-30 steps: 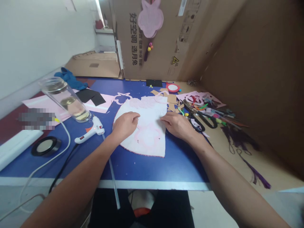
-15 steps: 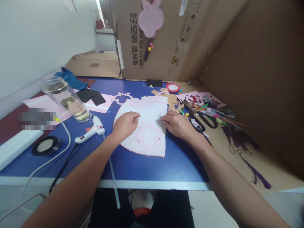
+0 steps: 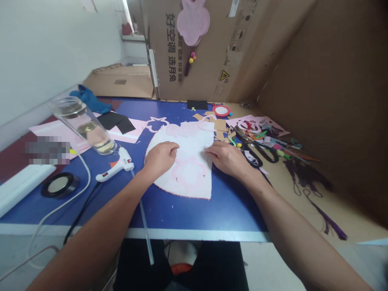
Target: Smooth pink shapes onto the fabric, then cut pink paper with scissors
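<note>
A white cloth [image 3: 194, 151] with a curved, reddish-trimmed lower left edge lies on the blue table. On it lies a pink flower-shaped outline [image 3: 177, 173] with small dark marks. My left hand [image 3: 162, 158] rests over the cloth's left part, thumb and fingers pinched; a thin line shows just below its fingertips. Over the right edge of the cloth, my right hand [image 3: 226, 157] is also pinched. Whatever either pinch holds is too small to make out. A pink cut-out frame [image 3: 157, 123] lies past the cloth's upper left edge.
Left of my hands are a white hot glue gun [image 3: 119, 165], a glass cup of liquid [image 3: 98, 139] and a roll of tape [image 3: 59, 185]. To the right lie black-handled scissors [image 3: 266, 151] and purple tassels [image 3: 306, 173]. A cardboard wall [image 3: 206, 76] stands behind, with a pink ornament [image 3: 193, 24] hanging.
The view has shifted very slightly. Both hands keep their pinched pose over the cloth, with no other visible change.
</note>
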Motion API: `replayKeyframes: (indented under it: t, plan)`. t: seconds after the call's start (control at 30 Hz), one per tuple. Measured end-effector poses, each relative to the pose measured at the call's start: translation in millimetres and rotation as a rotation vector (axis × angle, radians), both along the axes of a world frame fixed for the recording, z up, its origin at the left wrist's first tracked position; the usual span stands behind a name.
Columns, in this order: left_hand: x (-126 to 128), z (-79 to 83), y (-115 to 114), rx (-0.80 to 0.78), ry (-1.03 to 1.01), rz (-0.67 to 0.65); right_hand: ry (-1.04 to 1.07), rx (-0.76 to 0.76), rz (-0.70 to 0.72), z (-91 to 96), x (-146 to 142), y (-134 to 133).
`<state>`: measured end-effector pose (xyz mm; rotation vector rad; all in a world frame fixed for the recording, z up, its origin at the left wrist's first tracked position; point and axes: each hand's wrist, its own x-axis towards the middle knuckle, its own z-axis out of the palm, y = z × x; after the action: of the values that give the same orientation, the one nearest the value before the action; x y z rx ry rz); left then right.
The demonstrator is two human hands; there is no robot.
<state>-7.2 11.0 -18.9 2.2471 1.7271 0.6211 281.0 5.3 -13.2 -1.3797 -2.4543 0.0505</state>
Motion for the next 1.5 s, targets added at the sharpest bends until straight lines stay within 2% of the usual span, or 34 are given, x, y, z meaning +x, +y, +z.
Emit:
replayKeyframes:
  t: [0.4, 1.5]
  plan:
    - [1.3, 1.7, -0.3, 0.005, 0.004, 0.001, 0.011, 0.032, 0.000, -1.9, 3.5, 2.8]
    - [0.7, 1.9, -0.9, 0.019, -0.033, -0.017, 0.004, -0.018, 0.016, -3.5, 3.8, 1.9]
